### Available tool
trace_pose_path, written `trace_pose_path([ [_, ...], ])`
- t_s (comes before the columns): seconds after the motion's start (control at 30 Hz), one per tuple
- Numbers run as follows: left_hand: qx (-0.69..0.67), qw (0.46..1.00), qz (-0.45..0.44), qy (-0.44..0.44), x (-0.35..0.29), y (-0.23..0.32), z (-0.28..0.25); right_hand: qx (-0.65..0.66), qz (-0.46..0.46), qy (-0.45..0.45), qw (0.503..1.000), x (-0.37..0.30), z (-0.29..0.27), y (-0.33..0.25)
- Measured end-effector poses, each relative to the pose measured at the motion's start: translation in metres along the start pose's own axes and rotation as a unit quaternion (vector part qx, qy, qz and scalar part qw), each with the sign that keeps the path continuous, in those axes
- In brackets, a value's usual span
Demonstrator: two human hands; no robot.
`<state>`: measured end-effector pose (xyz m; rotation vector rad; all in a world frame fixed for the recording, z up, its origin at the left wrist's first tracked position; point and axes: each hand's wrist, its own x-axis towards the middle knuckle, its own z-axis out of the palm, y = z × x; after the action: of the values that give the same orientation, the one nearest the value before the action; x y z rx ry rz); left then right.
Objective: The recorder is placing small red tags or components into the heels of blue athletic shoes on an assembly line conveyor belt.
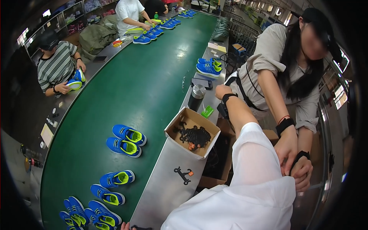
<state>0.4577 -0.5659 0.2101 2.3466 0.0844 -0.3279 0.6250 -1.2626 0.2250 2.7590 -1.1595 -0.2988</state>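
Observation:
My right arm, in a white sleeve, reaches up beside the metal table edge. A black band with a small dark device is on its wrist. My right hand (222, 91) is closed in a fist near a black phone (202, 83) and a steel-lidded tumbler (196, 96); anything inside it is hidden. At the lower edge only fingertips of my left hand (125, 226) show, next to a dark strip, close to blue sneakers (104, 214). An open cardboard box (184, 147) holds black plastic hooks (195, 136). Another black hook piece with an orange tag (184, 175) lies on the metal table.
Blue sneakers with lime lining (124, 140) stand on the green conveyor belt (153, 76). A co-worker on the right has both hands (295, 165) together at a black wristband. Across the belt, a person in stripes holds a sneaker (74, 82). A green plastic piece (207, 111) lies beside the box.

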Motion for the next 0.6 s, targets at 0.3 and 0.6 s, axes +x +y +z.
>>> trace_pose_path([
  [0.3,0.024,0.999,0.046,-0.008,0.008,-0.018,0.021,-0.016,-0.008,-0.005,1.000,0.012,0.015,0.019],
  [0.6,-0.003,0.998,0.052,0.036,0.002,-0.021,0.024,-0.034,-0.177,-0.027,0.983,0.051,0.063,0.068],
])
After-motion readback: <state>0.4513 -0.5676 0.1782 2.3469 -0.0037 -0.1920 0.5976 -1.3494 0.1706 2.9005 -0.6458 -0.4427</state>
